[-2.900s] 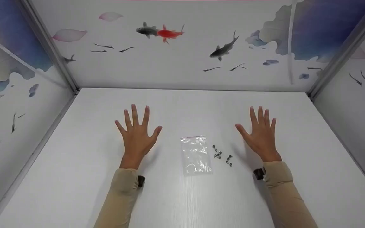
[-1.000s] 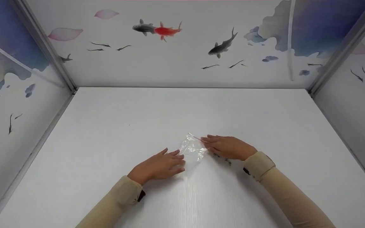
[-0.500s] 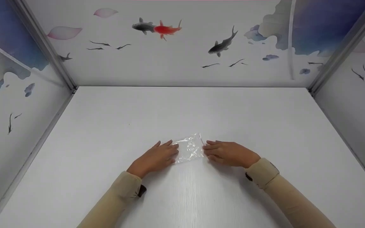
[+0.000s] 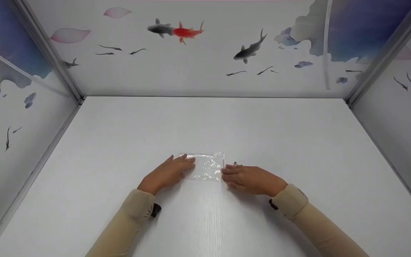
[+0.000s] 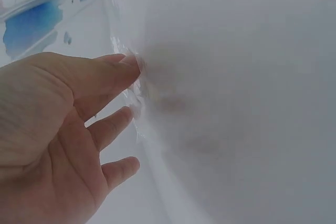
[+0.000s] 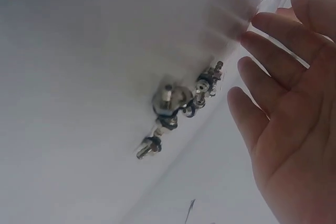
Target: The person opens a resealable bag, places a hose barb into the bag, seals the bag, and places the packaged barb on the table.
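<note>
A clear zip-lock bag lies flat near the middle of the white table, its pinkish zip edge at the right. My left hand rests its fairly straight fingers over the bag's left end; the left wrist view shows its thumb against the film. At the zip end, my right hand touches the edge with extended fingers. Several small shiny metal pieces lie on the table beside my right palm in the right wrist view. In the head view that hand hides most of them, leaving one piece visible.
The white tabletop spreads around the hands. A back panel printed with fish stands behind it, with further panels at left and right. Metal posts mark the back corners.
Both hands came in from a spread pose to the bag. The bag has turned from upright to sideways, zip edge to the right, then shifted slightly left with both hands.
</note>
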A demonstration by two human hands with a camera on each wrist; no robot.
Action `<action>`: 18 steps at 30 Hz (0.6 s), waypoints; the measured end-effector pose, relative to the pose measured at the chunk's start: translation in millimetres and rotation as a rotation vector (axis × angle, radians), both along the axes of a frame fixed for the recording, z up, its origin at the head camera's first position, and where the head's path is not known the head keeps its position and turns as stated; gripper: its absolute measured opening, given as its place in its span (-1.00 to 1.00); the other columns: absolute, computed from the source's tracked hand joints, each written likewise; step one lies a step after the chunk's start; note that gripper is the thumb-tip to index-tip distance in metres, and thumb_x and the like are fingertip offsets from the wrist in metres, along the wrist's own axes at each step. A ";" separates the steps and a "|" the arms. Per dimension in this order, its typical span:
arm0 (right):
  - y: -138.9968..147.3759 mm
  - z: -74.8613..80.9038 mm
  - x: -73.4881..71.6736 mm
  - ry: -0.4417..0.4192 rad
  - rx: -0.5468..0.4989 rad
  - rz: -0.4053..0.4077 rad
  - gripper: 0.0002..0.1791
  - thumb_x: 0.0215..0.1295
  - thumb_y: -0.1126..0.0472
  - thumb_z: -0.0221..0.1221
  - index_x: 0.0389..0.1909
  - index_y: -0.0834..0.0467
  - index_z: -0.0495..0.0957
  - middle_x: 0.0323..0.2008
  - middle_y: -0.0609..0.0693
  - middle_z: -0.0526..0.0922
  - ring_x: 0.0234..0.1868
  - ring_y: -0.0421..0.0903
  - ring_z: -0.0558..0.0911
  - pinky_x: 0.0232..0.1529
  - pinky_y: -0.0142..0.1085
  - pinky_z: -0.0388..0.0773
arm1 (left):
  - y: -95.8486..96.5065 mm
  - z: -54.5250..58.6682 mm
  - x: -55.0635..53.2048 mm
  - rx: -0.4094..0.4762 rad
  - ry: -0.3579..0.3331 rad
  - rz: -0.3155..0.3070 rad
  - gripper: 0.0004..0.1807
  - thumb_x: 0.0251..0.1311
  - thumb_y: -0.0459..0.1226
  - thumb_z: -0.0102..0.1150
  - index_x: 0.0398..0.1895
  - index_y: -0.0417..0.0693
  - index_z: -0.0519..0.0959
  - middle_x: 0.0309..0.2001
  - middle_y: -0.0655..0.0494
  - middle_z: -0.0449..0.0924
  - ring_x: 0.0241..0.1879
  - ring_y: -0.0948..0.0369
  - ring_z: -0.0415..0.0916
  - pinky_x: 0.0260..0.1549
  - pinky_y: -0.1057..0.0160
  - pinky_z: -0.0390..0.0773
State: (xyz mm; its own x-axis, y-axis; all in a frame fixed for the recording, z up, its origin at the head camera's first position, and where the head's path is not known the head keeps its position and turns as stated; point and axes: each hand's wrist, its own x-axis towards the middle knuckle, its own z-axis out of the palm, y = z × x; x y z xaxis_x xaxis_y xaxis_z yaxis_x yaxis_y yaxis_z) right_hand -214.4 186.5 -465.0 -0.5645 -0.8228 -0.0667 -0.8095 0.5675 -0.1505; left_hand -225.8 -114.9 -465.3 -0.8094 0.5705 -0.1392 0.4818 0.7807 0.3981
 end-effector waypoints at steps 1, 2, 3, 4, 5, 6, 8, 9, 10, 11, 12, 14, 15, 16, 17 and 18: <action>-0.8 0.7 0.4 -0.010 -0.003 -0.003 -0.58 0.49 0.09 -0.06 0.27 0.12 0.45 0.32 0.02 0.43 0.38 0.00 0.34 0.29 -0.08 0.33 | 0.5 0.4 -0.4 -0.009 0.007 0.000 -0.44 0.24 -0.51 0.05 0.32 -0.03 0.41 0.42 0.11 0.26 0.46 0.06 0.07 0.42 -0.07 -0.05; -1.4 1.3 0.7 -0.024 -0.005 -0.012 -0.58 0.49 0.09 -0.06 0.27 0.12 0.46 0.32 0.02 0.42 0.38 0.00 0.33 0.30 -0.08 0.32 | 1.3 0.6 -0.8 -0.018 0.013 -0.001 -0.45 0.24 -0.53 0.04 0.30 -0.03 0.43 0.41 0.10 0.27 0.46 0.06 0.08 0.42 -0.06 -0.03; -1.8 1.8 0.7 -0.044 -0.013 -0.023 -0.58 0.49 0.09 -0.05 0.27 0.12 0.46 0.33 0.02 0.42 0.39 0.00 0.33 0.30 -0.07 0.32 | 2.4 0.9 -0.9 -0.024 0.020 -0.002 -0.47 0.24 -0.54 0.03 0.28 -0.04 0.45 0.41 0.10 0.28 0.45 0.07 0.10 0.42 -0.05 -0.02; -1.9 2.4 0.5 -0.070 -0.024 -0.036 -0.58 0.49 0.09 -0.05 0.26 0.12 0.47 0.33 0.02 0.42 0.40 0.00 0.32 0.31 -0.07 0.31 | 3.6 1.0 -1.2 -0.025 0.028 -0.004 -0.49 0.24 -0.55 0.02 0.25 -0.06 0.47 0.40 0.08 0.30 0.44 0.06 0.12 0.41 -0.05 0.00; -1.9 3.1 0.0 -0.096 -0.037 -0.049 -0.59 0.49 0.09 -0.04 0.25 0.12 0.48 0.33 0.02 0.41 0.40 0.01 0.31 0.31 -0.06 0.30 | 5.2 0.9 -1.4 -0.023 0.038 -0.006 -0.52 0.24 -0.55 0.02 0.21 -0.08 0.51 0.38 0.06 0.32 0.43 0.06 0.15 0.40 -0.05 0.03; -1.7 3.6 -0.7 -0.117 -0.053 -0.058 -0.60 0.48 0.10 -0.03 0.24 0.12 0.49 0.33 0.03 0.42 0.40 0.01 0.31 0.31 -0.06 0.30 | 6.9 1.2 -1.6 -0.022 0.042 -0.003 -0.55 0.24 -0.55 0.02 0.17 -0.08 0.53 0.37 0.05 0.33 0.42 0.06 0.18 0.40 -0.04 0.04; -0.5 3.8 -3.0 -0.141 -0.092 -0.064 -0.62 0.46 0.15 0.01 0.22 0.14 0.50 0.31 0.05 0.44 0.38 0.03 0.33 0.30 -0.06 0.32 | 10.6 2.0 -1.5 -0.016 0.055 0.015 -0.60 0.23 -0.54 0.03 0.09 -0.09 0.58 0.36 0.02 0.36 0.40 0.05 0.21 0.40 -0.01 0.07; 0.1 4.2 -4.5 -0.146 -0.117 -0.062 -0.63 0.44 0.19 0.04 0.20 0.15 0.52 0.30 0.07 0.46 0.36 0.04 0.37 0.28 -0.07 0.34 | 12.6 2.7 -1.3 -0.008 0.066 0.029 -0.63 0.23 -0.53 0.05 0.05 -0.09 0.60 0.35 0.01 0.37 0.38 0.05 0.24 0.39 -0.01 0.09; 0.9 4.6 -6.1 -0.152 -0.145 -0.063 -0.64 0.42 0.22 0.07 0.18 0.17 0.53 0.27 0.09 0.48 0.33 0.05 0.40 0.26 -0.08 0.37 | 14.8 3.2 -1.4 0.001 0.078 0.046 -0.65 0.22 -0.53 0.06 0.01 -0.09 0.62 0.33 0.00 0.39 0.37 0.03 0.26 0.38 0.00 0.12; 1.2 4.8 -8.1 -0.157 -0.179 -0.064 -0.66 0.39 0.26 0.10 0.15 0.18 0.55 0.23 0.10 0.52 0.29 0.05 0.45 0.23 -0.09 0.41 | 17.2 4.1 -1.4 0.011 0.088 0.066 -0.68 0.22 -0.51 0.08 -0.01 -0.09 0.63 0.31 -0.01 0.41 0.34 0.02 0.30 0.36 0.00 0.18; 1.7 5.2 -10.1 -0.165 -0.213 -0.075 -0.67 0.36 0.29 0.13 0.12 0.20 0.57 0.18 0.11 0.56 0.24 0.05 0.50 0.19 -0.11 0.45 | 19.7 5.1 -1.2 0.023 0.095 0.089 -0.70 0.22 -0.49 0.10 -0.03 -0.10 0.64 0.28 -0.02 0.43 0.31 0.01 0.34 0.32 0.01 0.23; 2.2 6.2 -14.1 -0.201 -0.281 -0.125 -0.69 0.31 0.31 0.17 0.06 0.22 0.60 0.08 0.11 0.63 0.14 0.03 0.57 0.12 -0.14 0.51 | 25.6 6.6 -1.0 0.060 0.115 0.130 -0.77 0.21 -0.43 0.15 -0.08 -0.11 0.65 0.17 -0.04 0.50 0.21 -0.01 0.42 0.21 0.00 0.36; 2.1 6.7 -16.4 -0.225 -0.316 -0.160 -0.71 0.30 0.32 0.18 0.03 0.23 0.61 0.03 0.10 0.65 0.08 0.01 0.60 0.08 -0.16 0.53 | 28.9 7.1 -1.1 0.083 0.119 0.148 -0.79 0.21 -0.39 0.17 -0.10 -0.11 0.65 0.10 -0.04 0.53 0.14 -0.01 0.47 0.15 0.00 0.41; 1.9 6.8 -18.6 -0.258 -0.351 -0.199 -0.73 0.29 0.31 0.19 0.00 0.24 0.62 -0.02 0.09 0.67 0.00 0.00 0.63 0.00 -0.18 0.56 | 32.4 7.6 -1.1 0.108 0.112 0.164 -0.81 0.21 -0.35 0.19 -0.12 -0.12 0.65 0.03 -0.03 0.56 0.08 0.00 0.49 0.08 0.02 0.46; 1.5 6.9 -20.9 -0.290 -0.382 -0.244 -0.74 0.29 0.31 0.20 -0.02 0.24 0.63 -0.07 0.08 0.69 -0.08 -0.02 0.64 -0.06 -0.19 0.58 | 36.1 7.8 -1.0 0.133 0.103 0.173 -0.82 0.21 -0.30 0.21 -0.14 -0.11 0.65 -0.03 -0.02 0.58 0.01 0.02 0.51 0.02 0.03 0.48; 1.2 7.0 -22.9 -0.314 -0.407 -0.291 -0.75 0.29 0.30 0.20 -0.04 0.24 0.64 -0.10 0.07 0.69 -0.12 -0.04 0.64 -0.10 -0.20 0.58 | 40.0 7.6 -1.2 0.157 0.091 0.180 -0.82 0.21 -0.25 0.22 -0.17 -0.11 0.65 -0.09 -0.01 0.59 -0.04 0.03 0.52 -0.03 0.04 0.50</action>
State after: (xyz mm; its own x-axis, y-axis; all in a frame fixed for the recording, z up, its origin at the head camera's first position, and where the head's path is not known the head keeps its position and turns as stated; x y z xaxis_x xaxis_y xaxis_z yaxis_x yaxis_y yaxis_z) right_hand -237.4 187.7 -458.0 -0.7752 -0.6314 0.0213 -0.5105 0.6062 -0.6098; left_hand -227.0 -75.0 -457.7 -0.9049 0.4253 0.0176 0.3802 0.7888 0.4830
